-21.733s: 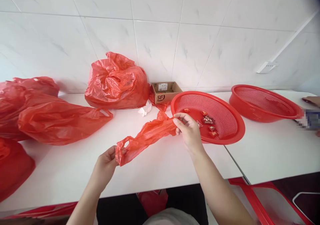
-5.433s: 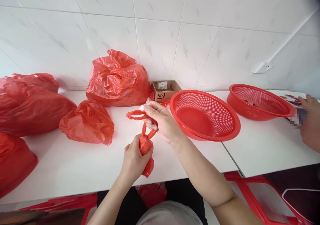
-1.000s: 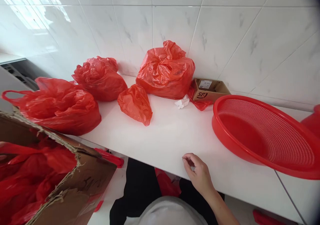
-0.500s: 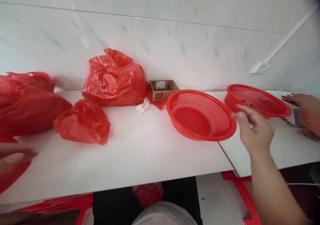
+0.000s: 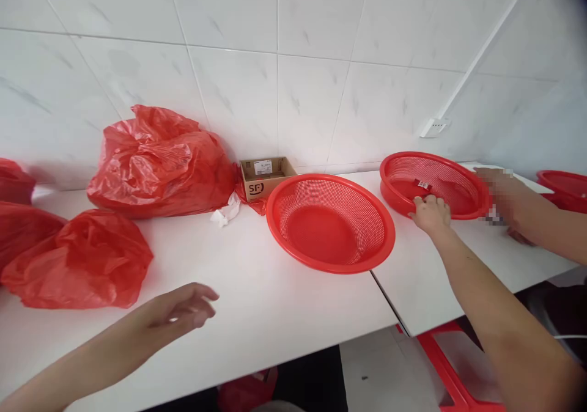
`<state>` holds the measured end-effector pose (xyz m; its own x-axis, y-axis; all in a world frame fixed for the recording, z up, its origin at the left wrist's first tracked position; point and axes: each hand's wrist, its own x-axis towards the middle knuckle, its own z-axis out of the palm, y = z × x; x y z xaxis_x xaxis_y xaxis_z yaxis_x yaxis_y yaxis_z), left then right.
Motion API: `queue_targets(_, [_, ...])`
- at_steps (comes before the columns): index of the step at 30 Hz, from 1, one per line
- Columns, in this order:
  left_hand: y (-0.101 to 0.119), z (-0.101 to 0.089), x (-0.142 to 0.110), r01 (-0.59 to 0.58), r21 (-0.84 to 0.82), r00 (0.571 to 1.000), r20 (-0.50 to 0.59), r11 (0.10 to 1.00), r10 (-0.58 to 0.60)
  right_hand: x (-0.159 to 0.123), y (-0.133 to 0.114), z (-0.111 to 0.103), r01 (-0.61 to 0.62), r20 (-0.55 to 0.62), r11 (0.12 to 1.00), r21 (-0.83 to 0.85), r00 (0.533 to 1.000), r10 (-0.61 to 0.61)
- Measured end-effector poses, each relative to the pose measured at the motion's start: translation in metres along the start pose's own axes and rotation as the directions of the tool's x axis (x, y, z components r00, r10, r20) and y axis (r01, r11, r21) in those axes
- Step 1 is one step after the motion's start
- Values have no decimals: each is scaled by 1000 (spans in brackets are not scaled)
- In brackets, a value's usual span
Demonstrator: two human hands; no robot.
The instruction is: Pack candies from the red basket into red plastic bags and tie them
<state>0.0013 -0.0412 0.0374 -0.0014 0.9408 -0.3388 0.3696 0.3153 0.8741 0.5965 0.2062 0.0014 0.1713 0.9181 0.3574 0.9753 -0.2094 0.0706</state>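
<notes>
My right hand [image 5: 431, 214] reaches to the far red plastic basket [image 5: 392, 187], its fingers curled over the near rim. Inside that basket lies a small dark red packet with a white label [image 5: 422, 184]. Above the white table, my left hand [image 5: 186, 310] hovers with loosely bent fingers apart and nothing in them. A nearer red mesh basket [image 5: 323, 235] stands between my hands and holds nothing. To the left of it rests a crumpled red plastic bag [image 5: 85, 262], close to my left forearm.
A large stuffed red bag [image 5: 160, 170] leans by the tiled wall. Beside it are a small cardboard box [image 5: 263, 187] and a crumpled white tissue [image 5: 226, 211]. At right, another person's arm [image 5: 541, 213] reaches past the far basket. A gap [image 5: 389, 302] divides two tabletops.
My right hand has moved from above the near basket's rim to the far basket. My left hand has come in from the left edge, away from the red bags. The view has turned right.
</notes>
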Motion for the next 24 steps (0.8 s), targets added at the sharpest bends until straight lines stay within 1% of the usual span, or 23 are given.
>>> queue_targets(1, [9, 13, 7, 38, 14, 991, 127, 999, -39, 0, 1, -1, 8, 6, 1000, 0, 1000, -8])
queue_targets(2, [18, 27, 14, 50, -11, 979, 196, 999, -47, 0, 3, -2, 12, 8, 1000, -1, 1000, -12])
queue_targets(3, [27, 40, 21, 63, -67, 971, 233, 996, -46, -1, 4, -5, 15, 6, 1000, -3, 1000, -15])
queue_targets(4, [35, 52, 28, 72, -143, 969, 245, 987, -36, -2, 6, -8, 19, -1, 1000, -5, 1000, -19])
queue_targets(7, [53, 81, 50, 120, -371, 958, 285, 921, -10, -3, 10, -27, 35, -50, 999, -10, 998, -36])
queue_targets(10, [67, 103, 77, 87, -481, 932, 348, 872, 99, -6, 13, -61, 56, -124, 998, -17, 991, -58])
queue_targets(13, [84, 133, 111, 32, -489, 893, 406, 872, 195, -17, 9, -106, 121, -262, 992, -21, 957, -122])
queue_targets(15, [96, 161, 136, -7, -477, 871, 429, 879, 240, -31, -3, -137, 195, -361, 981, -17, 913, -188])
queue_targets(17, [103, 189, 153, -50, -444, 858, 439, 895, 266, -50, -23, -165, 296, -434, 955, -2, 860, -268])
queue_targets(19, [103, 210, 156, -81, -377, 839, 474, 923, 268, -72, -48, -187, 425, -491, 905, 21, 793, -361])
queue_targets(20, [99, 215, 152, -101, -337, 828, 494, 936, 266, -84, -61, -195, 495, -510, 868, 38, 757, -409])
queue_targets(21, [94, 216, 144, -125, -295, 815, 514, 947, 267, -96, -74, -202, 564, -527, 824, 60, 719, -453])
queue_targets(22, [87, 212, 133, -155, -256, 805, 527, 954, 272, -107, -86, -206, 630, -536, 772, 86, 682, -497])
queue_targets(23, [79, 203, 120, -189, -219, 802, 528, 957, 280, -119, -98, -208, 691, -541, 714, 115, 646, -538])
queue_targets(24, [70, 190, 106, -225, -184, 808, 514, 957, 289, -130, -109, -209, 745, -542, 651, 145, 610, -577])
